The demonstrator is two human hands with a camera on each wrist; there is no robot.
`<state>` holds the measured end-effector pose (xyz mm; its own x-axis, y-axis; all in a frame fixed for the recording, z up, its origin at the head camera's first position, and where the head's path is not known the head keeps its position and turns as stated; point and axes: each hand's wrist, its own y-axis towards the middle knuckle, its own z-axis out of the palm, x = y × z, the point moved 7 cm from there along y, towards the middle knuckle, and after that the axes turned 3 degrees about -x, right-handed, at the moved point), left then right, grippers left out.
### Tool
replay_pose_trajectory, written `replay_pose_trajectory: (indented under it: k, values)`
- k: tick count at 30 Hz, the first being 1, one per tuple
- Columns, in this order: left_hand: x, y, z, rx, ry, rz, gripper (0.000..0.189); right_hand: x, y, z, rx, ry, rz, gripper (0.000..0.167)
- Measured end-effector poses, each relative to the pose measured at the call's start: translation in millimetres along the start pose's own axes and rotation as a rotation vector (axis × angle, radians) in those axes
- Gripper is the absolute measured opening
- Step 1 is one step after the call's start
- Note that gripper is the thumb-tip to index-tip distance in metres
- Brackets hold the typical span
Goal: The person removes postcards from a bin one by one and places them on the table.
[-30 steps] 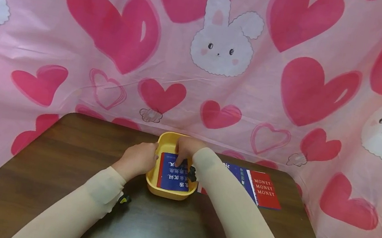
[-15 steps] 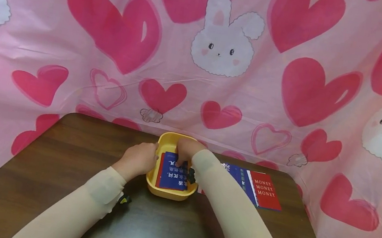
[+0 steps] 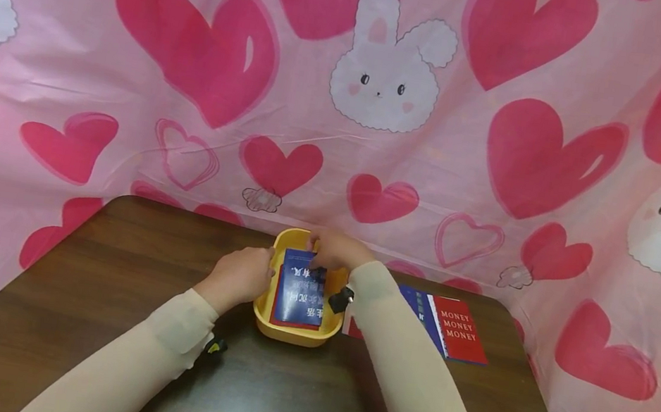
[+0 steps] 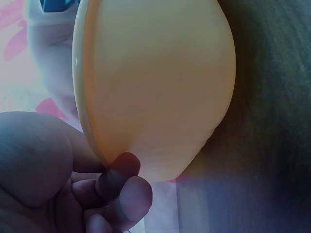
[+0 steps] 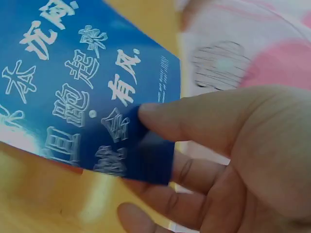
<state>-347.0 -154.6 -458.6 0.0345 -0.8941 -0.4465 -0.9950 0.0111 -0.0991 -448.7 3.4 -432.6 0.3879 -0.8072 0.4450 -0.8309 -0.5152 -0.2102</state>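
A blue card (image 3: 299, 297) with white Chinese characters is raised over the yellow plastic basin (image 3: 285, 335). My right hand (image 3: 341, 252) pinches it at its far right edge; in the right wrist view the thumb (image 5: 165, 116) lies on the printed face and the fingers are behind. Beneath it, the edge of a red card (image 3: 275, 304) shows inside the basin. My left hand (image 3: 239, 276) grips the basin's left rim, with the thumb on one side of the wall and curled fingertips (image 4: 135, 196) on the other in the left wrist view.
On the brown wooden table (image 3: 75, 282), right of the basin, lies an overlapping row of cards, among them a red MONEY card (image 3: 458, 330) and a blue card (image 3: 420, 308). My right forearm partly covers them. A pink curtain (image 3: 292, 122) hangs close behind the table.
My right hand has lifted the blue card off the red one and shifted it slightly toward the far side. My left hand stays on the basin's rim.
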Motion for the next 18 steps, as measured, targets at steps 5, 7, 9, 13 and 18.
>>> replay_pose_trajectory:
  k: [5,7,9,13,18]
  values:
    - [0.0,1.0,1.0,0.004,0.02,-0.006,0.067,-16.5,-11.9,-10.6,-0.038,0.28,0.016,0.022]
    - [0.3,1.1,1.2,0.009,0.016,-0.009,0.068,-24.8,-16.9,-13.9,-0.074,0.357,0.029,0.025]
    - [0.5,1.1,1.2,0.012,0.013,-0.012,0.068,-34.3,-20.0,-15.5,-0.108,0.439,0.037,0.027]
    - [1.0,1.8,1.7,0.013,0.012,-0.014,0.069,-52.3,-26.5,-18.6,-0.189,0.574,0.045,0.035]
    - [0.8,1.7,1.7,0.007,0.009,-0.007,0.068,-68.8,-37.1,-24.5,-0.301,0.594,0.011,0.035]
